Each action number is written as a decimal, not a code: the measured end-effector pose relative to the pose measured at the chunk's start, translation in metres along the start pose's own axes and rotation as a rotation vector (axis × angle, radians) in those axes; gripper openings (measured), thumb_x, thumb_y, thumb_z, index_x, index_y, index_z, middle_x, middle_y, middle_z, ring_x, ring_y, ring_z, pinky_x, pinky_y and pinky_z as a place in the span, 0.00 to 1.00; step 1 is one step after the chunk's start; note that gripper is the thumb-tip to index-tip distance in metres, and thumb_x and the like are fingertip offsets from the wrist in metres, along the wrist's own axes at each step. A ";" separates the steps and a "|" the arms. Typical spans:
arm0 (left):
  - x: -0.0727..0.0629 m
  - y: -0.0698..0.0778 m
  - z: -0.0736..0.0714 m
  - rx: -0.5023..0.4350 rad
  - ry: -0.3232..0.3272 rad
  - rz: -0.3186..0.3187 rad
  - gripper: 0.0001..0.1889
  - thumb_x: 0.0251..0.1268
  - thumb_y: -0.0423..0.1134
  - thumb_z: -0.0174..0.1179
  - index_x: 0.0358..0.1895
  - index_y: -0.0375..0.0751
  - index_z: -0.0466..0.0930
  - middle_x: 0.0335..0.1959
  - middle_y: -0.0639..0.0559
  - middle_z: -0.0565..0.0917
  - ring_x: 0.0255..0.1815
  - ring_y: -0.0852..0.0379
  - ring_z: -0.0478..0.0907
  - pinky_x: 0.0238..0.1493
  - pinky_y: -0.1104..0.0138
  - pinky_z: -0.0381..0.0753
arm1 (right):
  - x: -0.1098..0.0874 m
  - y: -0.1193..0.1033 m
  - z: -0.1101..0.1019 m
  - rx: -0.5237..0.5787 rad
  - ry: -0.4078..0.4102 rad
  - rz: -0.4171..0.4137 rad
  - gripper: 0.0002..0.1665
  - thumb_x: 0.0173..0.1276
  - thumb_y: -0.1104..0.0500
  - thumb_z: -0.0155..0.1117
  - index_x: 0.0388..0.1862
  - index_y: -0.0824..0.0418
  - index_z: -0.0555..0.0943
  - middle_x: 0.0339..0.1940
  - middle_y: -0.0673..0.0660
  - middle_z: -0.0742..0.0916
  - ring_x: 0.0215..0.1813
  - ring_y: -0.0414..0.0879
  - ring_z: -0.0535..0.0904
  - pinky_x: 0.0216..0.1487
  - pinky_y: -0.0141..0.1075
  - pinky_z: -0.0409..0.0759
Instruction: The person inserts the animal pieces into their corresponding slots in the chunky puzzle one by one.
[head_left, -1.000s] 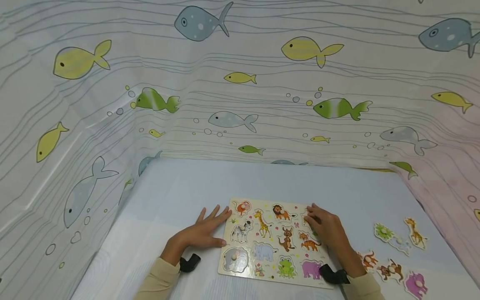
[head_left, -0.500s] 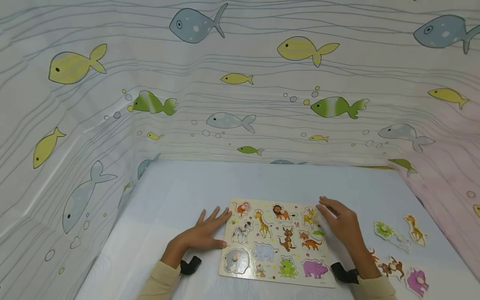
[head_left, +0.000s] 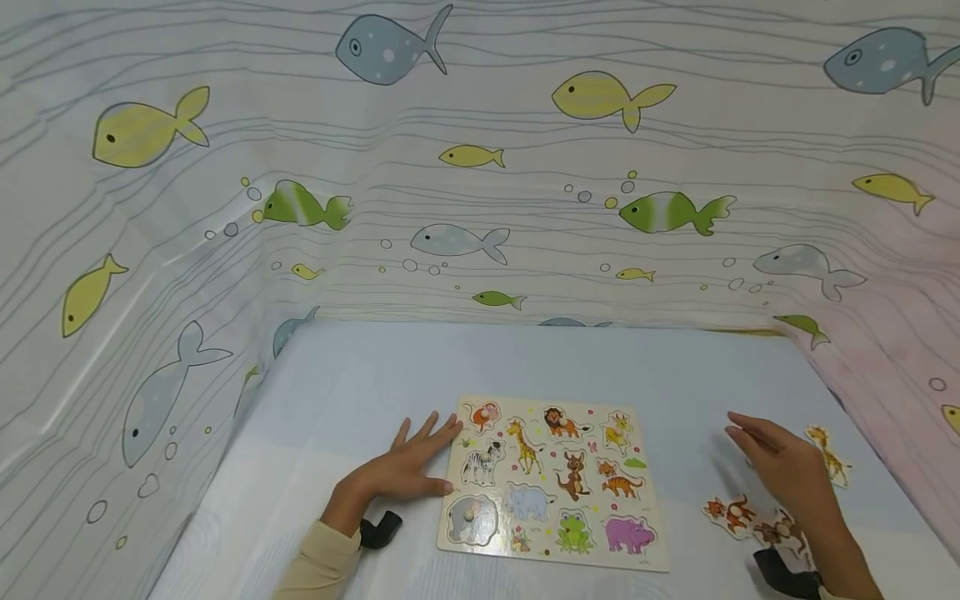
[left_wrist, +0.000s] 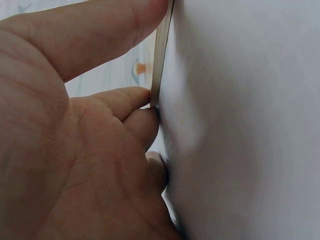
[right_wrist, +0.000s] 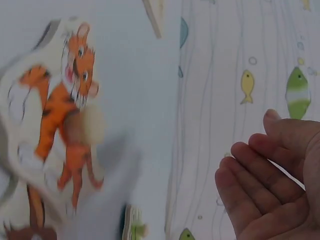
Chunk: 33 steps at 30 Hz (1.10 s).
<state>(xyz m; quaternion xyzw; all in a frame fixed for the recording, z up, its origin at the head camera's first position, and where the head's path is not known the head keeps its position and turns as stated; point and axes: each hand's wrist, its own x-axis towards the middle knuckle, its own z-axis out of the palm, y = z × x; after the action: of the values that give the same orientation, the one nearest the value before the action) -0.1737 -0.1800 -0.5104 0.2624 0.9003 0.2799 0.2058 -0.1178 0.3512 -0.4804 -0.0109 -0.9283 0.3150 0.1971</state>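
Observation:
A wooden animal puzzle board (head_left: 551, 471) lies on the table, with a knobbed elephant piece (head_left: 459, 529) in its near left corner. Spread along the board's left side, my left hand (head_left: 397, 471) has its thumb and fingertips at the edge; the left wrist view shows them against the board's side (left_wrist: 161, 55). My right hand (head_left: 787, 475) is over the loose pieces to the right, holding nothing, fingers extended and slightly bent. Close to it are a tiger piece (head_left: 735, 517), a brown animal piece (head_left: 776, 532) and a giraffe piece (head_left: 828, 458). Other loose pieces are hidden behind it.
The pale table (head_left: 420, 358) backs onto a fish-patterned sheet (head_left: 555, 283) that rises on the left, rear and right. Black straps' ends show at both wrists. In the right wrist view, a green-topped piece (right_wrist: 132, 227) lies near the tiger piece.
My right hand has left the board's upper right corner and moved right over the loose pieces, covering several. The goat there now shows fully. My left hand stays in place.

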 end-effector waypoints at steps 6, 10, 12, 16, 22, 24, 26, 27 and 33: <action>0.000 0.001 0.000 0.007 0.003 -0.002 0.50 0.61 0.53 0.67 0.82 0.50 0.47 0.83 0.50 0.48 0.84 0.43 0.33 0.77 0.40 0.20 | -0.010 0.034 -0.033 -0.088 0.024 0.107 0.21 0.69 0.55 0.68 0.56 0.65 0.84 0.41 0.31 0.86 0.39 0.02 0.62 0.30 0.09 0.68; 0.000 0.001 0.000 0.005 0.003 0.003 0.50 0.61 0.52 0.68 0.82 0.49 0.47 0.83 0.49 0.48 0.84 0.42 0.33 0.77 0.39 0.20 | -0.013 0.054 -0.049 -0.182 0.006 0.284 0.26 0.72 0.51 0.64 0.61 0.67 0.80 0.54 0.66 0.87 0.47 0.23 0.83 0.32 0.21 0.78; 0.000 0.001 0.000 0.003 0.004 0.002 0.50 0.60 0.52 0.68 0.82 0.49 0.47 0.83 0.49 0.48 0.84 0.42 0.33 0.77 0.40 0.20 | -0.014 0.060 -0.054 -0.219 -0.033 0.377 0.30 0.74 0.48 0.61 0.64 0.68 0.77 0.59 0.72 0.82 0.53 0.48 0.87 0.35 0.34 0.84; 0.001 0.001 0.001 0.006 0.011 0.000 0.50 0.60 0.52 0.68 0.81 0.48 0.48 0.83 0.48 0.48 0.84 0.42 0.33 0.77 0.39 0.21 | -0.017 0.069 -0.057 -0.217 -0.072 0.467 0.31 0.75 0.50 0.60 0.66 0.71 0.74 0.62 0.75 0.78 0.61 0.73 0.76 0.47 0.55 0.83; 0.002 0.002 0.001 0.007 0.014 0.003 0.51 0.60 0.53 0.68 0.81 0.47 0.48 0.83 0.47 0.49 0.84 0.41 0.34 0.77 0.38 0.21 | -0.021 0.084 -0.060 -0.248 -0.054 0.480 0.29 0.78 0.53 0.57 0.67 0.73 0.72 0.63 0.78 0.76 0.62 0.76 0.73 0.47 0.56 0.79; 0.003 0.002 0.001 0.008 0.014 0.005 0.50 0.60 0.53 0.68 0.81 0.47 0.48 0.83 0.47 0.49 0.84 0.40 0.34 0.77 0.38 0.21 | -0.021 0.090 -0.061 -0.248 -0.044 0.481 0.29 0.78 0.53 0.56 0.67 0.73 0.72 0.63 0.78 0.76 0.63 0.76 0.73 0.51 0.57 0.78; 0.002 0.002 0.001 0.012 0.015 0.004 0.50 0.60 0.53 0.68 0.81 0.47 0.48 0.83 0.47 0.49 0.84 0.40 0.34 0.77 0.38 0.21 | -0.020 0.097 -0.062 -0.228 -0.041 0.501 0.30 0.78 0.51 0.55 0.68 0.72 0.71 0.64 0.77 0.75 0.65 0.76 0.70 0.58 0.64 0.72; 0.002 0.002 0.001 0.011 0.013 0.004 0.50 0.60 0.52 0.68 0.81 0.47 0.48 0.83 0.47 0.49 0.84 0.40 0.34 0.77 0.38 0.21 | -0.019 0.101 -0.062 -0.212 -0.045 0.519 0.30 0.78 0.51 0.55 0.68 0.72 0.70 0.65 0.77 0.74 0.66 0.76 0.69 0.59 0.65 0.71; 0.000 0.002 0.000 0.009 0.014 0.002 0.50 0.60 0.52 0.68 0.81 0.47 0.49 0.83 0.47 0.49 0.84 0.40 0.34 0.77 0.38 0.21 | -0.011 0.132 -0.063 -0.149 -0.093 0.591 0.37 0.78 0.42 0.51 0.73 0.68 0.66 0.72 0.75 0.68 0.75 0.76 0.55 0.69 0.71 0.59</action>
<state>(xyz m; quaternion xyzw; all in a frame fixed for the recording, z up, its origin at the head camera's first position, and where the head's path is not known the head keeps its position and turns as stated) -0.1730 -0.1779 -0.5092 0.2622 0.9027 0.2778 0.1978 -0.0982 0.4923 -0.5168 -0.2802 -0.9135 0.2901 0.0531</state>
